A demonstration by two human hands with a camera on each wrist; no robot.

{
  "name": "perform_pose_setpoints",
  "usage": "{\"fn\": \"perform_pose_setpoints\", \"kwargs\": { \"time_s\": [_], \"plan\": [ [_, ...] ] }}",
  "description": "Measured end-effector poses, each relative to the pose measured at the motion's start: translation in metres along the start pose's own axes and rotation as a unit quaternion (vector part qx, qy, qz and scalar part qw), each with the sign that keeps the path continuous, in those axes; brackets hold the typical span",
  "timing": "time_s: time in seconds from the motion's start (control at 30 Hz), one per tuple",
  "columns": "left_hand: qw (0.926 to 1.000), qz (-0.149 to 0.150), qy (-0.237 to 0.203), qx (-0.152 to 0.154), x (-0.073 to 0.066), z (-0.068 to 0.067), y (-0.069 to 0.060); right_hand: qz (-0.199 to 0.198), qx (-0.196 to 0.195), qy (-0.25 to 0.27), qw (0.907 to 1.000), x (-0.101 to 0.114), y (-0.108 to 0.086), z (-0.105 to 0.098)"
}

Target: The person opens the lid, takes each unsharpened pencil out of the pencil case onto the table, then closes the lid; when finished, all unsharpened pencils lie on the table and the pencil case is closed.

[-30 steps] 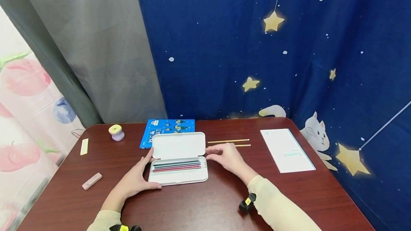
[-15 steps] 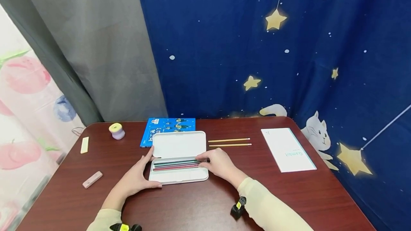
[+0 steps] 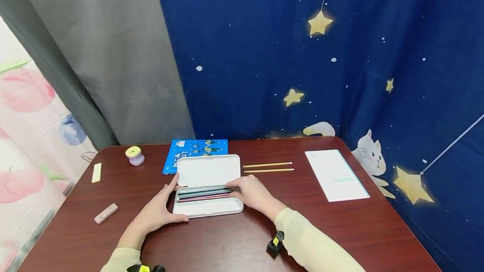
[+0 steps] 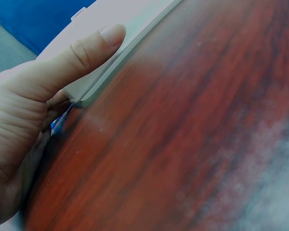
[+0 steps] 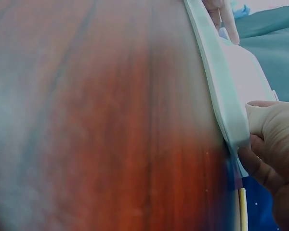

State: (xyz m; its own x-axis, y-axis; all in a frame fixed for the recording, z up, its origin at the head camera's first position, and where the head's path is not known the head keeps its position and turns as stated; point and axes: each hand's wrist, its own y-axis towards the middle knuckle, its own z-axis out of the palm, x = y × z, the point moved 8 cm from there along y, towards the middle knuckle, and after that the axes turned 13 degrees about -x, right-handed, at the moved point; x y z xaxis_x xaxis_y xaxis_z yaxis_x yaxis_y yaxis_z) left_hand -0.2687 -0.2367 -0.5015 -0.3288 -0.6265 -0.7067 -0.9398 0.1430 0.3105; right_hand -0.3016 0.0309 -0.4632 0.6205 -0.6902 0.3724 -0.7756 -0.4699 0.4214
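Observation:
A white pencil case (image 3: 200, 210) lies with its lid (image 3: 209, 170) raised, its hinge side away from me. Several dark and red pencils (image 3: 204, 195) lie lengthwise in its tray. My left hand (image 3: 156, 212) grips the case's left end, thumb over the front edge and fingers at the back left corner; the left wrist view shows that thumb (image 4: 82, 55) on the rim. At the right end of the tray, my right hand (image 3: 252, 193) pinches the pencils' ends between thumb and fingers, hiding those ends.
Two yellow pencils (image 3: 268, 171) lie right of the lid. A blue book (image 3: 189, 148) is partly behind the case. Farther right lies a white booklet (image 3: 336, 175). At left are a yellow-and-lilac spool-shaped thing (image 3: 135, 155), a pale yellow bar (image 3: 96, 173) and a pinkish bar (image 3: 106, 213).
My right hand has moved left from beside the case's right end to over the pencils' ends and taken hold of them. The left hand has stayed on the case.

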Motion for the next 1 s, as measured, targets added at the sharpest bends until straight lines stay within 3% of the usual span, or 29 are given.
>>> {"fn": "perform_pose_setpoints", "kwargs": {
  "time_s": [0.33, 0.63, 0.83, 1.0],
  "plan": [
    [1.0000, -0.005, 0.006, 0.004, 0.0018, 0.0006, 0.0010, -0.012, 0.034, -0.011, 0.9993, 0.0023, 0.0024, 0.0022],
    [0.9999, -0.003, 0.008, 0.007, 0.0009, 0.0026, 0.0021, -0.028, 0.019, -0.035, 0.9988, 0.0042, 0.0022, 0.0023],
    [1.0000, -0.003, 0.006, 0.005, 0.0001, 0.0011, 0.0019, -0.022, 0.017, -0.011, 0.9996, 0.0037, -0.0009, -0.0002],
    [0.9999, -0.006, 0.008, 0.010, 0.0010, 0.0013, 0.0020, -0.033, 0.048, 0.027, 0.9979, 0.0041, -0.0032, -0.0016]
  ]
}}
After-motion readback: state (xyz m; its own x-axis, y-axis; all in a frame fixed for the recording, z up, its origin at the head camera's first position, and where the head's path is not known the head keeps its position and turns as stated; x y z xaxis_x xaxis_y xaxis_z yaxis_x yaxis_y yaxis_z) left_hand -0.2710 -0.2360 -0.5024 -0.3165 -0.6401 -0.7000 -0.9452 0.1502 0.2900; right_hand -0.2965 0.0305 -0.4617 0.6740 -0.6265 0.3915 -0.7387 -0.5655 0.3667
